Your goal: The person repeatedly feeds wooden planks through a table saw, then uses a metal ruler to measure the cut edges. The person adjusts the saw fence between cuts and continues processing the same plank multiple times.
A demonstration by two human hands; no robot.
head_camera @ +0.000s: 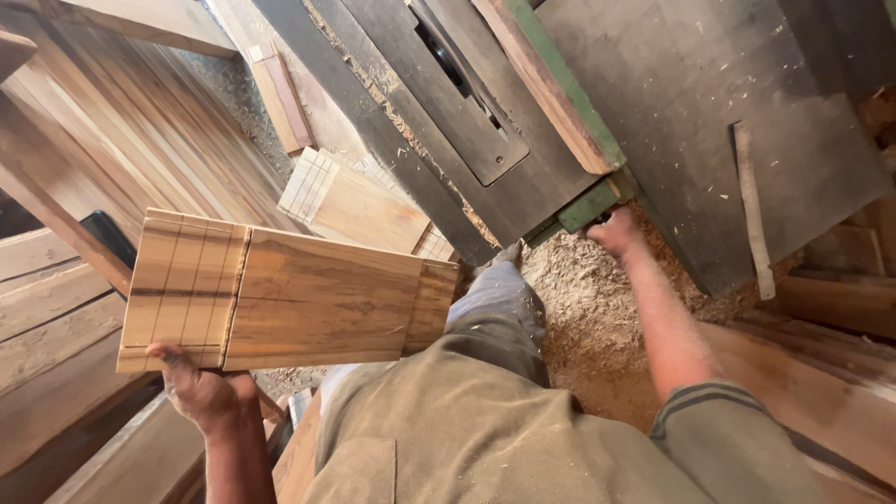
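One wooden board, scored with pencil lines, sits at nine o'clock, pinched along its near edge by the left hand, thumb on top. At one o'clock the right hand closes on the green fence end of one table saw. Two cut boards lie beyond at eleven o'clock.

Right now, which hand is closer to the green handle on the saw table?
Right. The right hand is on the green handle at the saw table's edge. The left hand is far off, holding a wooden board.
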